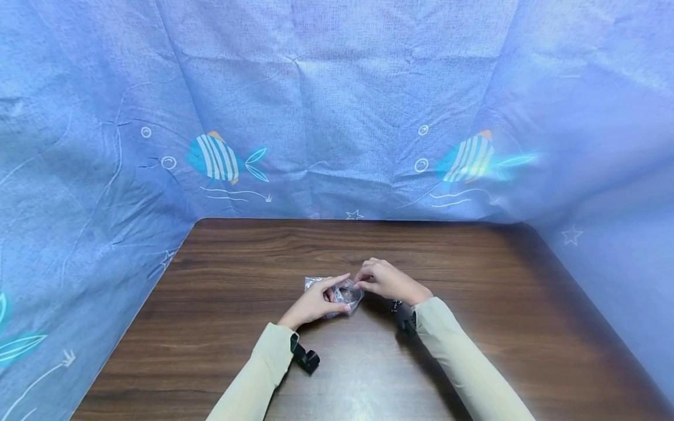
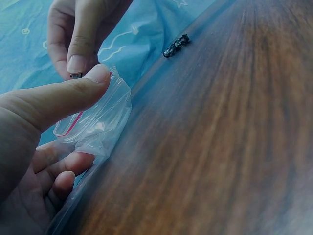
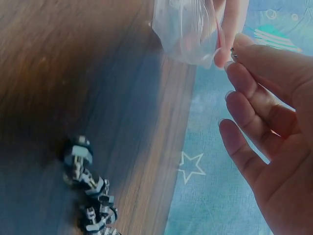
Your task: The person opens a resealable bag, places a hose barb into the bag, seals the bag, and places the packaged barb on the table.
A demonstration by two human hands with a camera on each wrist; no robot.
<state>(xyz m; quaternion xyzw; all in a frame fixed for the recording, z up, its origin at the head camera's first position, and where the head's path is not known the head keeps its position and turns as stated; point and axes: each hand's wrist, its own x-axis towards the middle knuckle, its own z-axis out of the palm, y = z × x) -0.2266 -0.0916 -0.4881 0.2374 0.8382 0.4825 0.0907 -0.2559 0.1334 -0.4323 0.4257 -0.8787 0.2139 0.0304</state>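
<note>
My left hand (image 1: 312, 304) holds a small clear zip bag (image 2: 110, 120) with a red line along its mouth, thumb and fingers spread around the opening. Close to that mouth, my right hand (image 1: 388, 282) pinches a tiny dark, metallic piece (image 3: 234, 55) between thumb and forefinger; its kind is too small to tell. The right hand's other fingers are loosely bent. On the wooden table, below the right wrist, lies a little cluster of black and silver pieces (image 3: 95, 196). Clear plastic (image 1: 313, 283) also shows beyond the left hand.
The brown wooden table (image 1: 237, 362) has rounded far corners, with a blue fish-print cloth (image 1: 347, 117) hanging behind and at both sides. A black wrist camera (image 1: 306, 358) hangs below the left sleeve, and another dark one (image 1: 405, 318) sits at the right cuff.
</note>
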